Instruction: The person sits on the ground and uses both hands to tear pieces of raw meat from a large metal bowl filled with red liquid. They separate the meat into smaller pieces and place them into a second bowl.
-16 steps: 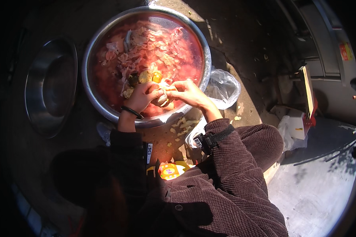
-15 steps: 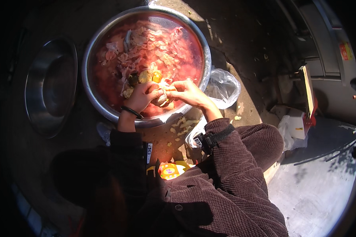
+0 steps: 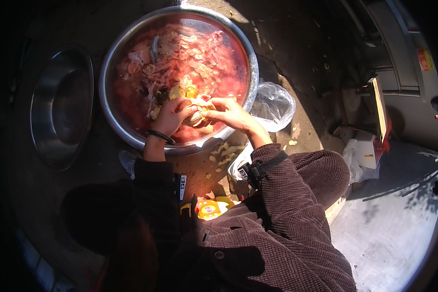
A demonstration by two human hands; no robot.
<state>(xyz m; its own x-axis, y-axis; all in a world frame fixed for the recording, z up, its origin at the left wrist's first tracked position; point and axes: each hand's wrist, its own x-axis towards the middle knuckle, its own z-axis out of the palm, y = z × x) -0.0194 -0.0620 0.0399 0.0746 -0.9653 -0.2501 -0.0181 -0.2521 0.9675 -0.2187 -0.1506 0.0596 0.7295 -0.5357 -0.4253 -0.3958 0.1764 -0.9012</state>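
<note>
A wide metal basin in front of me holds reddish liquid and many pale pink, skin-like scraps. Over its near side, both my hands pinch one pale, ridged, rounded piece of offal that looks like a gizzard. My left hand has its fingers closed on the left side of it. Thumb and fingers of my right hand are closed on its right side. Just beyond my fingers are yellow and dark lumps. The fingers partly cover the held piece.
Left of the basin stands a second metal bowl. A clear plastic bag lies against the basin's right side. Yellowish scraps are on the ground near my knees, with a yellow-orange packet closer in. A white box stands at the right.
Both hands stay on the same piece, with only a slight shift of the fingers. More of its pale ridged side shows. The view has moved a little.
</note>
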